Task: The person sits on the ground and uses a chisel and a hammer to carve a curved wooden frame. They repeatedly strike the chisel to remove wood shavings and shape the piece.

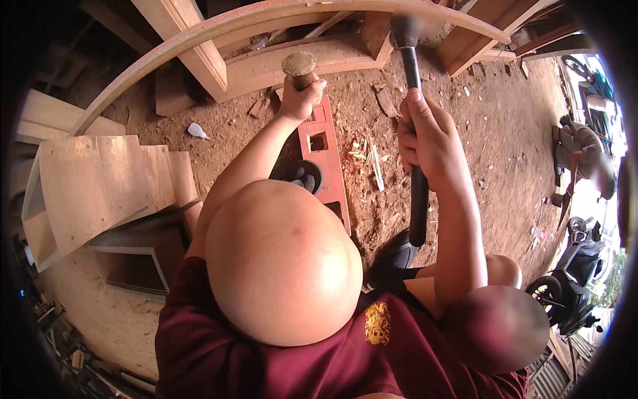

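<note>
My left hand (300, 100) grips an upright tool (301, 82), apparently a chisel, by a thick handle with a worn, rounded top. Its lower end is hidden by my fingers, above a red block (329, 183) with square holes. My right hand (425, 136) is wrapped round the long black handle of a hammer (419, 216), raised to the right; its head is blurred near the top edge. A curved wooden piece (193, 32) arches across the work, beyond both hands. My bare knee (282, 259) fills the lower middle, partly hiding a dark round object (312, 174) beside the block.
Wooden frames (302, 56) stand along the back and plywood pieces (100, 186) at left. Wood shavings (365, 156) litter the dirt floor (505, 146). At right are a parked scooter (571, 272) and a grey, partly blurred shape (581, 153) I cannot make out.
</note>
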`<state>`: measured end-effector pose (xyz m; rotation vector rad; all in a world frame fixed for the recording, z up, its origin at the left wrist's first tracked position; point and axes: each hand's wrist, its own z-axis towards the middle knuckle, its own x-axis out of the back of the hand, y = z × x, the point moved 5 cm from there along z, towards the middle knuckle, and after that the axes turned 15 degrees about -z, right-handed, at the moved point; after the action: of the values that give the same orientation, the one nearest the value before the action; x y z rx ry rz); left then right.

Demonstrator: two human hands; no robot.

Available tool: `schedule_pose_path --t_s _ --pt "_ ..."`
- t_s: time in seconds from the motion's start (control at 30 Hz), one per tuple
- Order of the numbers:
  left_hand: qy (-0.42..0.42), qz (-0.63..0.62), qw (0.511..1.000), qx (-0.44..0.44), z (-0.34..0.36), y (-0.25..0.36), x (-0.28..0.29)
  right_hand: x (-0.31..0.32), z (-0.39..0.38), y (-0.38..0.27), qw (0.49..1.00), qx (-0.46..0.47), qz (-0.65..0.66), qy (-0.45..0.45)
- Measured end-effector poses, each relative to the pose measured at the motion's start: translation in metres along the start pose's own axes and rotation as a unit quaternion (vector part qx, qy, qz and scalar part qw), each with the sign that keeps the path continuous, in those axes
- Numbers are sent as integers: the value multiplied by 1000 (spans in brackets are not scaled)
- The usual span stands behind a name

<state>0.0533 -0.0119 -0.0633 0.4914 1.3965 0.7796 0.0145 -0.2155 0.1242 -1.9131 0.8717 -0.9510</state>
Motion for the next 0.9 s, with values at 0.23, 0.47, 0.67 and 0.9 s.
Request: schedule_pose_path --t_s 0.23,0.47,0.67,0.9 --pt "-23 22 999 -12 1 -4 2 6 -7 -15 1000 19 -8 16" --pt "-14 29 999 -8 -1 -5 3 15 -23 -70 991 127 -16 46" --pt "-30 80 996 2 1 -18 -12 -22 31 -9 835 196 -502 112" --pt "-10 46 998 -39 -12 -12 0 -15 16 28 977 -10 -213 -16"
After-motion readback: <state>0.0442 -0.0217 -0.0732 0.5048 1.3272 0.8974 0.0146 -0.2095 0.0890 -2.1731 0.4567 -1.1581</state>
